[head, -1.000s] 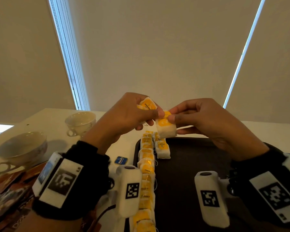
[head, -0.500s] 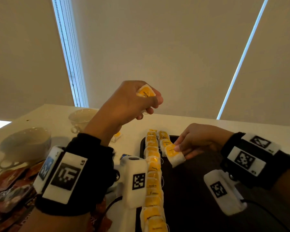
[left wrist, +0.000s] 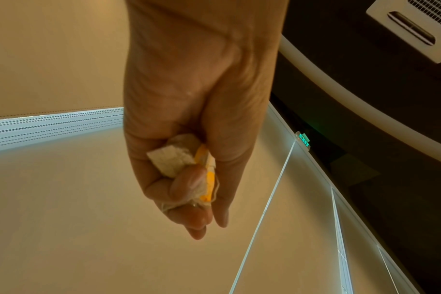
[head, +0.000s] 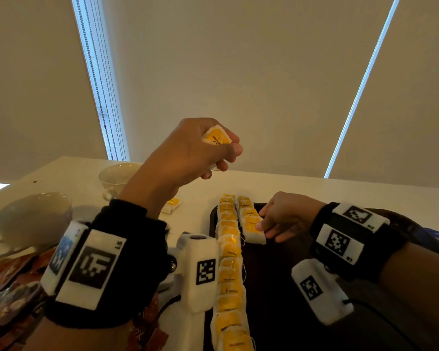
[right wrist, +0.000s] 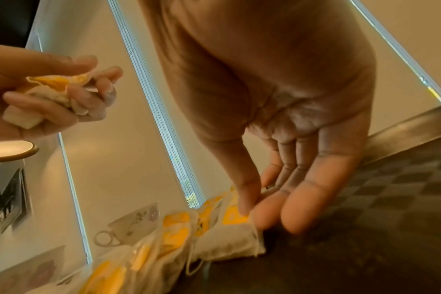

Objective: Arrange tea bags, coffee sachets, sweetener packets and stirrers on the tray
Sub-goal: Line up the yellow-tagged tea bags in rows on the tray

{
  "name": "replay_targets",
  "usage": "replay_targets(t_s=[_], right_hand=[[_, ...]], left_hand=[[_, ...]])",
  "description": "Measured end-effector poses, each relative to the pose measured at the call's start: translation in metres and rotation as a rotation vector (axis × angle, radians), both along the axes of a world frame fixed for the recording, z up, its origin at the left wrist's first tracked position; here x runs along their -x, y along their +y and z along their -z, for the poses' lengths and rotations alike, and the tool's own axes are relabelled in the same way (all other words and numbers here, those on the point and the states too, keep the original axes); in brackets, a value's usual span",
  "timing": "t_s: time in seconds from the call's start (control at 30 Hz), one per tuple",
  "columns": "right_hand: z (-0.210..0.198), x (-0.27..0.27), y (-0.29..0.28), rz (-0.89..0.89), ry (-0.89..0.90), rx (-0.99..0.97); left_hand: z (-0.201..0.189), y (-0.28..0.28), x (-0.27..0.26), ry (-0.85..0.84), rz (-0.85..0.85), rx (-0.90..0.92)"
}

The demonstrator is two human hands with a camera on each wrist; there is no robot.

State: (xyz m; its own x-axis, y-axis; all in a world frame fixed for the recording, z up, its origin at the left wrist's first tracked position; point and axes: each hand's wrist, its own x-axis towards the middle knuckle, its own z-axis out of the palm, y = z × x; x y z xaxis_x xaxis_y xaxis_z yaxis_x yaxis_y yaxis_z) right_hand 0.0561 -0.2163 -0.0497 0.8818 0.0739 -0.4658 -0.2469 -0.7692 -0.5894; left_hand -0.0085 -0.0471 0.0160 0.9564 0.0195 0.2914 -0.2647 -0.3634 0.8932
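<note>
The right hand (head: 280, 219) pinched a white paper tea bag with a yellow tag (head: 252, 228) between thumb and fingertips, setting it on the dark rectangular tray (head: 289, 287) as the nearest piece of a short second row, just beside the long row of matching tea bags (head: 230, 274) along the tray's left edge. The left hand (head: 200, 150), raised above the tray's far left corner, gripped a spare bunch of tea bags (head: 216, 136), probably as the supply.
</note>
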Motion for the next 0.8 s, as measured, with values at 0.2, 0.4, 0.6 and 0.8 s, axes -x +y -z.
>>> replay_targets(t_s=[0.2,0.4,0.6,0.8], right_hand=[[0.000,0.001,0.004,0.022,0.040,-0.104],[-0.005,0.007,0.003,-0.039,0.013,-0.135],[-0.038,0.021,0.000,-0.038,-0.339,-0.373],[-0.063,0.058,0.000,-0.181,-0.645,-0.611]], left_hand=[[0.000,-0.002,0.001,0.006,-0.003,-0.026],[0.001,-0.003,0.000,0.034,0.002,-0.034],[0.004,-0.008,-0.002,0.148,0.059,0.071],[0.000,-0.010,0.002,0.361,0.272,0.629]])
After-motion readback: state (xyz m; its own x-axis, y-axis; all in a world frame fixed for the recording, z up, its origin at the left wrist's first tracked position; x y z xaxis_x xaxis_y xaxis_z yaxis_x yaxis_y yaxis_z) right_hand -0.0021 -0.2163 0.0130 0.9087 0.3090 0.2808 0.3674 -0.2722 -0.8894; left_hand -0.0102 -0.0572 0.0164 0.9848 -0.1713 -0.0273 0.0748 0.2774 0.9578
